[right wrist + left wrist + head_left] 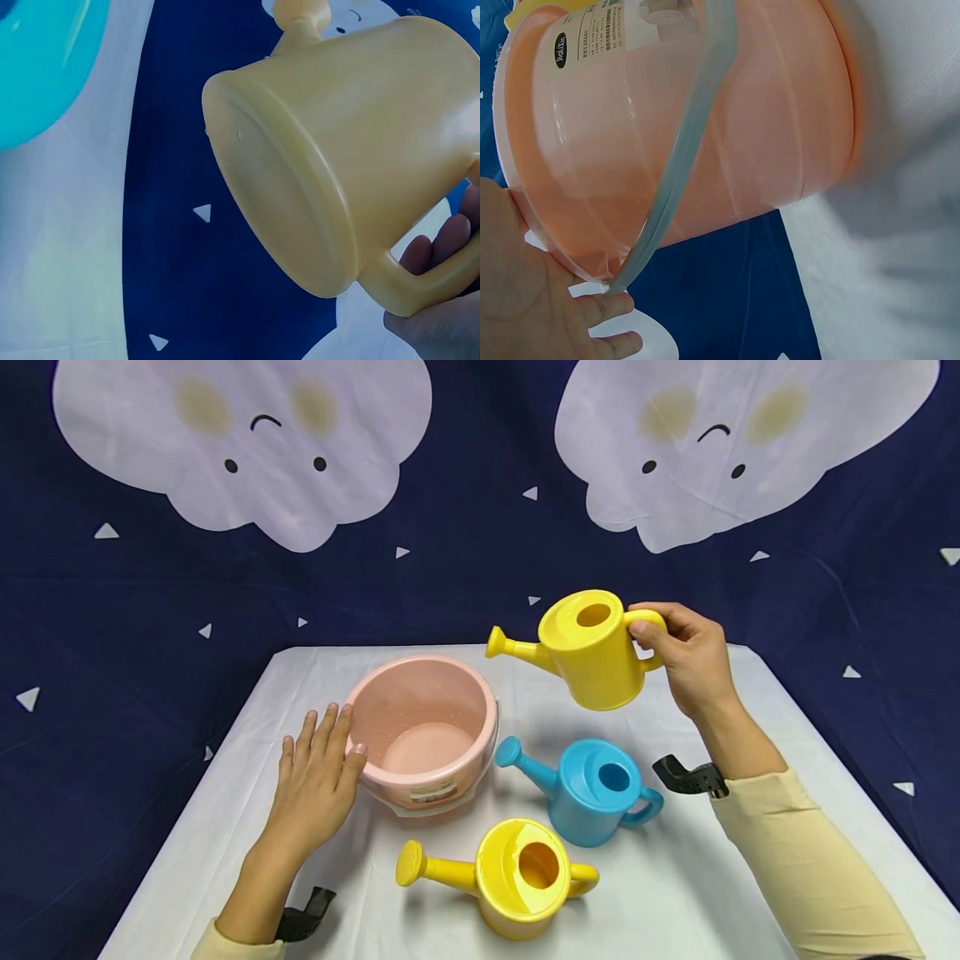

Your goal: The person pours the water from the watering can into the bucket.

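Note:
My right hand (693,660) grips the handle of a yellow watering can (600,664), held up above the table with its spout toward the left. In the right wrist view the underside of this yellow can (277,187) shows, with fingers curled round its handle. Left of it stands a pink bucket (420,785) with a pale handle hanging down its side. My left hand (318,781) rests on the bucket's left rim, fingers straight. The left wrist view shows the bucket's labelled wall (727,135) close up, beside the left palm (525,292).
A blue watering can (588,818) stands upright below the raised one. Nearer the front edge is a second yellow watering can (517,893), its spout pointing left. All stand on a white-covered table (675,893) before a dark blue cloth (480,568) with clouds.

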`<state>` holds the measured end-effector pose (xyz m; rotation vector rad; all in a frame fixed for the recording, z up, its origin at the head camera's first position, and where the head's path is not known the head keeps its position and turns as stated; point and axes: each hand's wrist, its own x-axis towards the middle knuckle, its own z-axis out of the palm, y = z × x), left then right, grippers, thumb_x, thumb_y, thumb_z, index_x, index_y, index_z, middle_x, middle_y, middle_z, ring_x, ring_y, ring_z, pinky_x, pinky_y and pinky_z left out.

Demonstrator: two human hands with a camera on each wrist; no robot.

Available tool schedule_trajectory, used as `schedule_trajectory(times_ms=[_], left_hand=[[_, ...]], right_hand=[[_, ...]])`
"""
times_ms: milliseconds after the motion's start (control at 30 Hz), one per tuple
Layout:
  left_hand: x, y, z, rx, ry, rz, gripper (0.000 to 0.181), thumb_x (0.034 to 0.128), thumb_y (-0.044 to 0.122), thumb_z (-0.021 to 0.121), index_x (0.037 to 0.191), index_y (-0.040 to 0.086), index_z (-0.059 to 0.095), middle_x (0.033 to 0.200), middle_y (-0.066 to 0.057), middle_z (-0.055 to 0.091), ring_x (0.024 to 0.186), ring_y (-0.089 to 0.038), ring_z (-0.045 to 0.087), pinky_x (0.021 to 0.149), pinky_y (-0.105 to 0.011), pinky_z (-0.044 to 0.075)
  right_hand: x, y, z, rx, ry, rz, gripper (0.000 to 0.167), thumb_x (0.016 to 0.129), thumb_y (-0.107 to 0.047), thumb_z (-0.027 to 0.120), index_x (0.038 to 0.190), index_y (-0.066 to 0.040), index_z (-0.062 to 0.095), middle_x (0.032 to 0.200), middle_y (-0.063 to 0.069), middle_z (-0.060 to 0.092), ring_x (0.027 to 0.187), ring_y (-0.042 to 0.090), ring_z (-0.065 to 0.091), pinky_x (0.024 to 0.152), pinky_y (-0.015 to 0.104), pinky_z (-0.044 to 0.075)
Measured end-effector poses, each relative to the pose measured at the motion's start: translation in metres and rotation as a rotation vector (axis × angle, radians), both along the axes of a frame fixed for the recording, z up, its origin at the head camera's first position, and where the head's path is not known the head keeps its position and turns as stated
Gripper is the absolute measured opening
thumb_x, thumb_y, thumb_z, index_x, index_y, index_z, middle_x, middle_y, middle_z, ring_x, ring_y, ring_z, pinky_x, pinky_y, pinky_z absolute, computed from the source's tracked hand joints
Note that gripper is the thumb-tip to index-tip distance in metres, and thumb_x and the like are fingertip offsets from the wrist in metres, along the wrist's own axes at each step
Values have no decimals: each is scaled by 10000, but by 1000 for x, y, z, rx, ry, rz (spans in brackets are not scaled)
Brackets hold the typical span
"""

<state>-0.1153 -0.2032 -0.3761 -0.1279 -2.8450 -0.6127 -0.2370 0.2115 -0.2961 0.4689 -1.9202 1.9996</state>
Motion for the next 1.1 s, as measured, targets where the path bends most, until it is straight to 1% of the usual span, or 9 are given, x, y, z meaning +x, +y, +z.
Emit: schedule_trajectory(times_ms=[300,533,700,867,1100], left_hand=[[0,0,1,-3,0,0,591,1023,437,229,1531,155,118,1586,-162,143,1479,-368,4,1140,-630,-23],[0,1,1,-4,3,0,590,1024,435,233,1530,150,125,1584,-165,151,1478,-369,10,1138,-634,-12],[1,1,1,-2,0,0,589,1024,432,232,1530,152,122,1586,-163,146,1478,-368,7,1140,-630,-19],[1,1,1,-5,0,-1,589,1024,433,230,1530,153,121,1586,-161,145,1479,-368,7,1137,-634,-4],[0,0,1,-3,-5,-1,591,1023,437,231,1531,158,116,1589,-157,139,1479,-365,3,1141,-628,-24]], right_hand=[[-3,8,-13,-25,-30,-27,227,828,-58,701,1045,9,693,777,-26,648,723,126,510,587,177,453],[-6,11,-24,6,-86,-67,232,834,-91,704,1057,-26,695,804,-44,648,749,129,507,616,182,451],[-6,11,-32,19,-99,-79,243,827,-111,716,1056,-32,694,798,-47,646,746,123,510,604,174,456],[-7,11,-37,13,-102,-80,241,829,-104,713,1054,-21,693,789,-63,657,735,111,519,589,166,462],[-7,10,-43,4,-103,-64,203,853,-63,676,1052,-29,694,801,-85,659,738,109,517,613,165,464]])
